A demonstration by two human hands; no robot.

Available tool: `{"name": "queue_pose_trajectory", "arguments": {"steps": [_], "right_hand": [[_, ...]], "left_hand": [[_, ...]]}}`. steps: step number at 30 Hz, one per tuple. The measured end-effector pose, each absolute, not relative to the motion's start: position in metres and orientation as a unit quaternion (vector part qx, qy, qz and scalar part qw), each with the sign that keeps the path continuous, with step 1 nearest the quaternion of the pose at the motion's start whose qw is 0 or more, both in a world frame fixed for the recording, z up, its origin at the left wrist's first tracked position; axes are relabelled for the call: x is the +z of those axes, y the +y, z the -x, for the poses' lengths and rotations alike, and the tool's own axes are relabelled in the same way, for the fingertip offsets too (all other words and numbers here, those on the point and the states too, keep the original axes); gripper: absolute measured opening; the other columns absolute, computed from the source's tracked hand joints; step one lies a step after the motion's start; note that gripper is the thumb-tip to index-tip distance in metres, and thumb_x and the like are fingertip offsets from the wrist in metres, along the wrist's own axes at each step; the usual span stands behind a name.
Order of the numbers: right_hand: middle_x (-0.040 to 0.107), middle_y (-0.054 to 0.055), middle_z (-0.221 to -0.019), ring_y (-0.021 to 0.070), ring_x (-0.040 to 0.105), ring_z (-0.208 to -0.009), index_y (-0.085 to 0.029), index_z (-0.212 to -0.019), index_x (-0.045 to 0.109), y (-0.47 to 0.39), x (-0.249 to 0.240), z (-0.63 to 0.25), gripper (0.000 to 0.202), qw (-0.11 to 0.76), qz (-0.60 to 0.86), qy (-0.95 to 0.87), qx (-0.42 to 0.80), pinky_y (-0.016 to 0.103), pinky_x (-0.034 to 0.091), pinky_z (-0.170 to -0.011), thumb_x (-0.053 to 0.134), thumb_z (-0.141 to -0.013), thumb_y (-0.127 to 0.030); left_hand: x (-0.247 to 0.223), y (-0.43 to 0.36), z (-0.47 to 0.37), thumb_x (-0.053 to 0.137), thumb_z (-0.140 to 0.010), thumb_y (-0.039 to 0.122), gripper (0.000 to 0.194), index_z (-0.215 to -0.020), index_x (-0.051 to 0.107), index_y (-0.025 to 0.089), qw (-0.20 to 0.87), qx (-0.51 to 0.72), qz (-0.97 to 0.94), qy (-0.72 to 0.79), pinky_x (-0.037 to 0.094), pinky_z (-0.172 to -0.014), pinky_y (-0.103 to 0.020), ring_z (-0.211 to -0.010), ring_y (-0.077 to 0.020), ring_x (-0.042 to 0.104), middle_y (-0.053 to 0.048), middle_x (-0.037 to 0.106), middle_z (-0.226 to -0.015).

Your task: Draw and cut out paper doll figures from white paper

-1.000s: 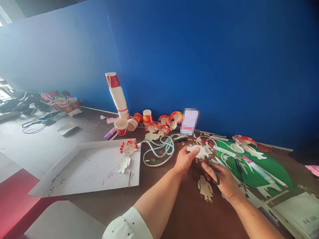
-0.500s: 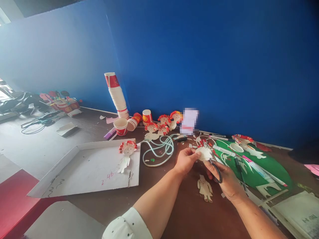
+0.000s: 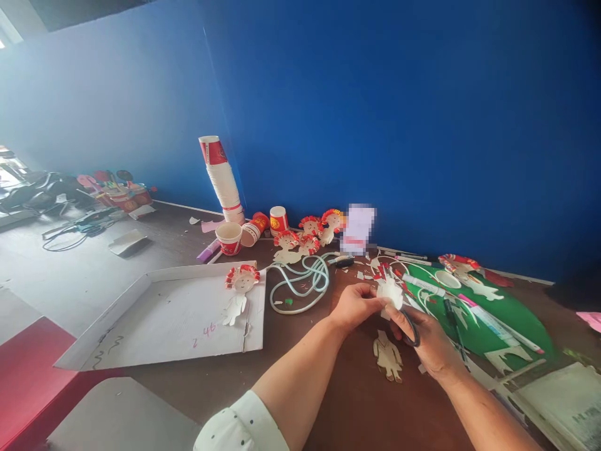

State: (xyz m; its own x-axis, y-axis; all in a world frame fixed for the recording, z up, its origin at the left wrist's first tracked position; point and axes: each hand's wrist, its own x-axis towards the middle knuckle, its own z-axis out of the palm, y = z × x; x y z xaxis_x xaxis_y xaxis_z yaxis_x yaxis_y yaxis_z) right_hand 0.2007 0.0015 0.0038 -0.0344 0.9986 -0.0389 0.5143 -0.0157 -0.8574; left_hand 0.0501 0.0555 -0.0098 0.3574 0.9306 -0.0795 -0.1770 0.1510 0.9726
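Between thumb and fingers my left hand [image 3: 359,307] pinches a small white paper piece [image 3: 389,291] with cut edges. My right hand [image 3: 429,341] is closed on black-handled scissors [image 3: 412,327], close against the paper; their blades are mostly hidden. Just below my hands, a paper doll body [image 3: 387,357] lies flat on the brown table [image 3: 347,401]. A doll with a red curled fringe [image 3: 243,284] rests on the right part of the white box lid [image 3: 173,313].
A tall stack of paper cups [image 3: 224,185] leans by the blue wall, beside more cups and several fringed dolls [image 3: 308,227]. A pale cable [image 3: 300,307] lies coiled. Markers [image 3: 491,322] and scraps cover a green sheet [image 3: 526,313] at right.
The white paper has turned in my left fingers and shifted slightly right. Both hands remain close together, with the scissors still in my right hand.
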Motion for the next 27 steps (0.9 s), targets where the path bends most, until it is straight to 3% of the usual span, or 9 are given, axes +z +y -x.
{"name": "queue_pose_trajectory", "arguments": {"steps": [5, 12, 27], "right_hand": [[0.051, -0.002, -0.054, 0.0158, 0.046, -0.056, -0.022, -0.056, 0.05, 0.0007, 0.0047, -0.1972, 0.042, 0.331, 0.593, -0.62, 0.392, 0.027, 0.033, -0.053, 0.049, -0.084, -0.055], [0.051, -0.001, -0.055, 0.016, 0.045, -0.056, -0.022, -0.059, 0.051, -0.0004, -0.0024, -0.1954, 0.041, 0.35, 0.576, -0.594, 0.44, 0.027, 0.033, -0.052, 0.05, -0.083, -0.055], [0.05, -0.003, -0.055, 0.0126, 0.043, -0.052, -0.022, -0.059, 0.054, -0.001, -0.0044, -0.1923, 0.033, 0.382, 0.565, -0.5, 0.534, 0.024, 0.027, -0.046, 0.061, -0.076, -0.049]], "left_hand": [[-0.0143, 0.0615, -0.051, 0.073, -0.062, 0.047, 0.037, -0.074, 0.059, 0.014, 0.651, 0.46, -0.478, 0.369, 0.039, -0.065, -0.025, -0.061, -0.0095, 0.048, 0.0, 0.056, -0.068], [-0.0143, 0.0624, -0.0546, 0.071, -0.062, 0.045, 0.035, -0.062, 0.052, 0.015, 0.653, 0.495, -0.46, 0.343, 0.037, -0.06, -0.024, -0.057, -0.0085, 0.045, 0.001, 0.052, -0.06], [-0.0109, 0.061, -0.0543, 0.072, -0.06, 0.042, 0.034, -0.059, 0.052, 0.015, 0.669, 0.495, -0.438, 0.338, 0.038, -0.057, -0.025, -0.053, -0.0094, 0.047, 0.001, 0.053, -0.056]]}}
